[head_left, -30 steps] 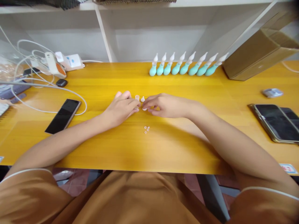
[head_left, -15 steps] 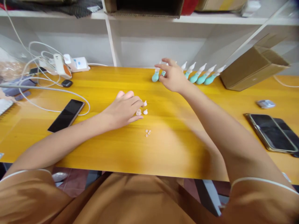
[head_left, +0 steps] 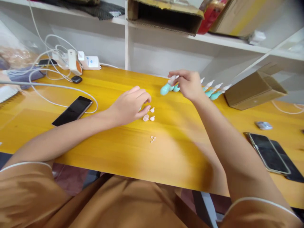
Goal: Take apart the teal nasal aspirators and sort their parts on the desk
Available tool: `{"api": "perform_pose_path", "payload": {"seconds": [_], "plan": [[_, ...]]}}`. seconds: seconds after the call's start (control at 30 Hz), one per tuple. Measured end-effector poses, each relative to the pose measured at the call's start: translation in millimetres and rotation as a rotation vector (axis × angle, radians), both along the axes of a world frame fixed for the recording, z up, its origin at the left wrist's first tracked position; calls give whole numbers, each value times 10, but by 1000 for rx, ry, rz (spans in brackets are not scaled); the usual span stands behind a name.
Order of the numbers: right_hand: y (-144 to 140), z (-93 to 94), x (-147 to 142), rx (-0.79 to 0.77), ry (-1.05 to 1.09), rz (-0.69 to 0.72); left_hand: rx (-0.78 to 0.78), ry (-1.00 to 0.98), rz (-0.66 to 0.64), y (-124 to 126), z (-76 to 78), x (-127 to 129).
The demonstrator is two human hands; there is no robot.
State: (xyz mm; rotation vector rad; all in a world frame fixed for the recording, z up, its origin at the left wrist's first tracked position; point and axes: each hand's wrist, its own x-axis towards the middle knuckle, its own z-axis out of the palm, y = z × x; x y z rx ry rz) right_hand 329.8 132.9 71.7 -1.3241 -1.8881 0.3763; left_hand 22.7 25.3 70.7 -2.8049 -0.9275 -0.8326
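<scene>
While the yellow table (head_left: pixel 71 139) fills most of the view, its far edge runs under a white shelf unit (head_left: pixel 166 53) that carries an open cardboard box (head_left: pixel 163 17); a second, tilted cardboard box (head_left: pixel 254 90) lies on the table at far right. Far left sits a tangle of white cables (head_left: pixel 47 79) with a power strip (head_left: pixel 87 61), set back there so that the middle of the table is left for the hands. A black phone (head_left: pixel 72 110) lies near the left arm, and another phone (head_left: pixel 268 152) lies near right, both flat and well apart from the small parts.

Along the far edge stands a row of teal bulbs with white tips (head_left: pixel 213 90), lined up side by side, seemingly so that each can be taken in turn. The right hand (head_left: pixel 188 84) is stretched out to the left end of that row, its fingers drawn together in a pinch on the white tip of one teal bulb (head_left: pixel 166 88), which leans over toward the left and looks gripped at the top so that it can be lifted.

Nearer, the left hand (head_left: pixel 130 106) rests on the table, fingers loosely curled and slightly apart; whether it holds anything under them I cannot tell. Just beside its fingertips lie three small white caps (head_left: pixel 149 114), kept close within reach. Nearer still, a cluster of tiny pale rings (head_left: pixel 153 139) lies by itself.
</scene>
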Motion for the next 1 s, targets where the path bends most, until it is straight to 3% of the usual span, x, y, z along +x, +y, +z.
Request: {"api": "perform_pose_path", "payload": {"seconds": [0.1,0.17,0.3,0.4,0.53,0.67,0.83,1.0], "plan": [[-508,93,-20,-87,247,132,-80,-68,29,-49,6,25],[-882,50,-101,-132,371,215,-203,-103,24,-118,12,54],[-1469,-235,-302,-266,575,297,-545,-135,-106,-266,-95,147],[-1633,-501,-340,-314,634,321,-500,-128,-98,-351,-317,229],[-1618,-750,-243,-250,316,342,-209,74,-143,-402,-648,275],[-1594,-843,-192,-147,-104,405,76,177,-180,-380,-823,251],[-1589,-863,-193,-112,-330,421,63,164,-241,-349,-841,231],[-1575,-872,-182,-75,-421,460,13,159,-257,-352,-841,230]]}}
